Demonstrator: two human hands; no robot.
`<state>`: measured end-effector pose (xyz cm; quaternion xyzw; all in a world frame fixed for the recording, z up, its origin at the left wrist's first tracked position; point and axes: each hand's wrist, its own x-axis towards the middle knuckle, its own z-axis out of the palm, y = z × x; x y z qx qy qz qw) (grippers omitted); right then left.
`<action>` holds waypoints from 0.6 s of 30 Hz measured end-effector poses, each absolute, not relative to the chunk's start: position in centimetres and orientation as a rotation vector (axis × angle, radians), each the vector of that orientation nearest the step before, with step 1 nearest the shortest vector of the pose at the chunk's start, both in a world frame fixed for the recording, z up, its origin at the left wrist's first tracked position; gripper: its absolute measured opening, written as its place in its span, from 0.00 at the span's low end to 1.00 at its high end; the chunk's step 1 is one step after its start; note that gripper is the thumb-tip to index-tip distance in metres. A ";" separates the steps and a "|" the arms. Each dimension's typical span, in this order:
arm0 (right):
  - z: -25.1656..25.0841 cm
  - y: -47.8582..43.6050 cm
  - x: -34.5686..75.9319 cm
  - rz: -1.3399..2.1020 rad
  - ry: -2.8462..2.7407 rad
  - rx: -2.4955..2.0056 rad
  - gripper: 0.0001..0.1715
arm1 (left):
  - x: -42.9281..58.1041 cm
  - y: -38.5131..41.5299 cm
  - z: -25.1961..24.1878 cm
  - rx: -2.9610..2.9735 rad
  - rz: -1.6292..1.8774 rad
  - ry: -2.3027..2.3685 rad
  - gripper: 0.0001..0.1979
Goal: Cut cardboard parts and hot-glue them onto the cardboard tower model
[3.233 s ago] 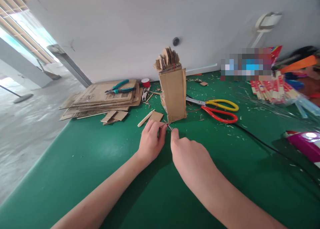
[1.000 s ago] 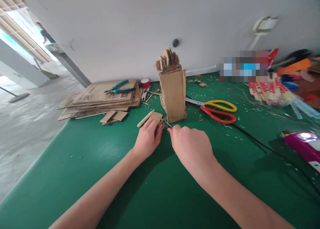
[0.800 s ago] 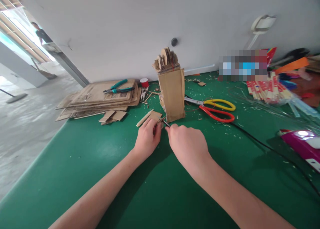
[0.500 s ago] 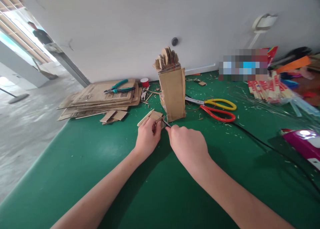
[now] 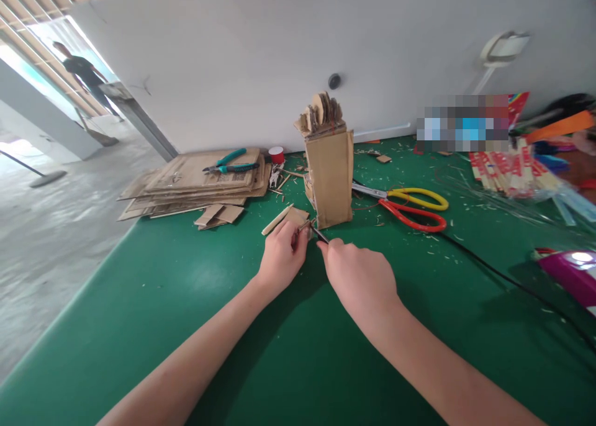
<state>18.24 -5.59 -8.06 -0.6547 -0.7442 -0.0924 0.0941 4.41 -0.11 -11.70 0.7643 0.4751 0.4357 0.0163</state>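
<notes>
My left hand [image 5: 282, 252] is closed, its thumb and fingers pinching a thin tan stick [image 5: 303, 226] just above the green table. Beneath and behind those fingers lie a small piece of cardboard [image 5: 297, 215] and a flat wooden craft stick [image 5: 278, 219]. My right hand [image 5: 361, 267] is wrapped round a slim, dark-handled craft knife [image 5: 319, 234]; most of its handle is hidden in the fist. The knife's metal tip meets the end of the stick. Right behind both hands stands a tall cardboard box [image 5: 329, 181] topped with upright cardboard discs.
Teal-handled pliers [image 5: 230, 165] rest on stacked cardboard sheets [image 5: 161, 190] at left. Scissors [image 5: 412, 208] with yellow and red handles lie right of the box. A black cable [image 5: 488, 261] and a magenta device [image 5: 572, 277] are farther right. A person [image 5: 86, 72] stands in the background.
The whole view has shifted slightly, so things sit a little farther right. The knife tip and the pinched stick have moved slightly apart from the cardboard piece. Both hands keep their grips.
</notes>
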 end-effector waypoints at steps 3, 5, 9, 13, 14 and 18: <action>-7.5 -5.5 17.9 -0.223 -2.248 -1.966 0.22 | 4.3 -0.1 -11.8 2.391 1.349 1.428 0.15; -6.9 -5.3 17.7 -0.176 -2.284 -1.988 0.21 | 4.3 0.0 -11.8 2.389 1.354 1.420 0.15; -6.2 -4.7 17.8 -0.099 -2.318 -1.988 0.20 | 4.2 0.0 -11.9 2.374 1.361 1.418 0.15; -6.8 -4.5 18.1 -0.120 -2.303 -1.958 0.23 | 4.3 0.0 -11.7 2.355 1.375 1.480 0.16; -7.1 -4.5 18.1 -0.133 -2.293 -1.955 0.23 | 4.4 0.0 -11.7 2.344 1.378 1.503 0.16; -7.9 -4.7 18.2 -0.174 -2.266 -1.940 0.24 | 4.5 0.0 -11.6 2.306 1.381 1.553 0.17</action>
